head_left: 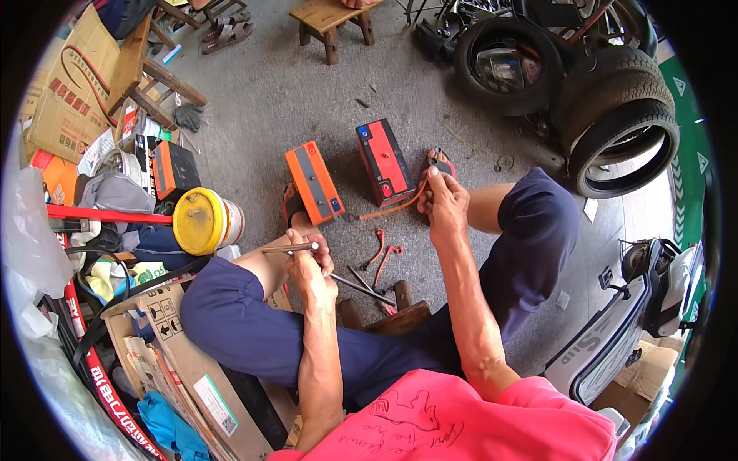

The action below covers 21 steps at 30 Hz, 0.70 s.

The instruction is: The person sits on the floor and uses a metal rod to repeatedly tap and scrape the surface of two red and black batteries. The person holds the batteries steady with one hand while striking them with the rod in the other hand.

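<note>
My left hand [310, 265] is closed around a T-handle wrench [361, 289], its crossbar sticking out left and its shaft slanting down to the right. My right hand [447, 201] pinches an orange cable [392, 209] near one end. The cable sags left, its dark lug lying beside the orange-and-grey battery [314, 183]. Right of that stands a red-and-black battery [386, 163], close to my right hand. On the ground below them lie two short red cables, the upper cable [379, 244] and the lower cable [385, 261]. My feet flank both batteries.
At left are a yellow-lidded bucket [201, 221], another orange-and-black battery [175, 169] and cardboard boxes [207, 376]. Several tyres [624, 146] stand at upper right. A wooden stool [332, 19] is at the far side; a white scooter panel [603, 338] stands at right.
</note>
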Tool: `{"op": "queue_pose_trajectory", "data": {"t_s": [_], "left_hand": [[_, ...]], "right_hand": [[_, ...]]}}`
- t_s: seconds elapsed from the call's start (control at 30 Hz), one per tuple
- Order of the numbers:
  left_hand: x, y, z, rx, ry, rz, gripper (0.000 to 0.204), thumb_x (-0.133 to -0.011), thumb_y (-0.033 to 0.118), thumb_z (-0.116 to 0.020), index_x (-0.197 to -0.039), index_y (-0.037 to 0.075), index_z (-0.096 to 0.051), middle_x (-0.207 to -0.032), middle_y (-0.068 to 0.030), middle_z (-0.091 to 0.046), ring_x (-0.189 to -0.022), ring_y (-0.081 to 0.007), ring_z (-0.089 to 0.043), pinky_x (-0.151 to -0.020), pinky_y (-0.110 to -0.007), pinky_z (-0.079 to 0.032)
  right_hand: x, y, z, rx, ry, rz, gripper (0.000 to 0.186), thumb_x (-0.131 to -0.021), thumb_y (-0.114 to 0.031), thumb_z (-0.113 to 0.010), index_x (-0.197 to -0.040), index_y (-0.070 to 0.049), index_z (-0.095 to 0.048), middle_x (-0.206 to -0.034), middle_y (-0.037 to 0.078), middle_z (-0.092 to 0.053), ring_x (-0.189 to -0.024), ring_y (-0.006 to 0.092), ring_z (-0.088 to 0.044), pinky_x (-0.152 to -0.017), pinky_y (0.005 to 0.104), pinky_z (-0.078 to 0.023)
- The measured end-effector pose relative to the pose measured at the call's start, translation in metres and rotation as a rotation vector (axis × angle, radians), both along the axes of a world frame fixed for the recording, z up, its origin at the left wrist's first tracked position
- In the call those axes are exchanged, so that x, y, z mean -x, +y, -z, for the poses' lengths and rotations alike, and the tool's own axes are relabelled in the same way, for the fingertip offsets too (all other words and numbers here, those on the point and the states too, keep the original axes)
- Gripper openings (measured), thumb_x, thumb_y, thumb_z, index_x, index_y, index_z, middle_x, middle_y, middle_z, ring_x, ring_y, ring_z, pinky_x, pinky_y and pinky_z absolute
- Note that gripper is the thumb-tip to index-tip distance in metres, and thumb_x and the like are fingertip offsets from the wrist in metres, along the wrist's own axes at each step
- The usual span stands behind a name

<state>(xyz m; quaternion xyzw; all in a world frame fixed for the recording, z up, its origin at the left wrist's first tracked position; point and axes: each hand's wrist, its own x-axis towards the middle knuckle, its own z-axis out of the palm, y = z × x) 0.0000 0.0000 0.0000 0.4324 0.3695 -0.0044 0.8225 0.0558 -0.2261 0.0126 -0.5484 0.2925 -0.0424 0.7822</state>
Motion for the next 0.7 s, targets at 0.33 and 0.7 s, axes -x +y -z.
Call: {"op": "queue_pose_trajectory", "data": {"t_s": [0.33, 0.7], "left_hand": [[-0.038, -0.010, -0.031, 0.063, -0.118, 0.023, 0.032, -0.092, 0.026, -0.063, -0.114, 0.004, -0.058, -0.103, -0.0146, -0.067, -0.078, -0.0188, -0.069, -0.033, -0.017, -0.032], [-0.025, -0.004, -0.017, 0.014, -0.107, 0.036, 0.024, -0.091, 0.022, -0.065, -0.105, 0.003, -0.063, -0.092, -0.0118, -0.068, -0.074, -0.0158, -0.067, -0.036, -0.016, -0.032]], "right_hand": [[-0.016, 0.062, -0.023, -0.054, -0.059, -0.008, 0.028, -0.093, -0.029, -0.061, -0.083, -0.002, -0.061, -0.066, 0.001, -0.058, -0.050, 0.0073, -0.050, -0.043, 0.0220, -0.037], [0.043, -0.006, -0.022, 0.355, -0.011, -0.101, 0.020, -0.092, -0.014, -0.058, -0.102, 0.002, -0.065, -0.079, 0.005, -0.065, -0.057, 0.0063, -0.054, -0.048, 0.0201, -0.042]]}}
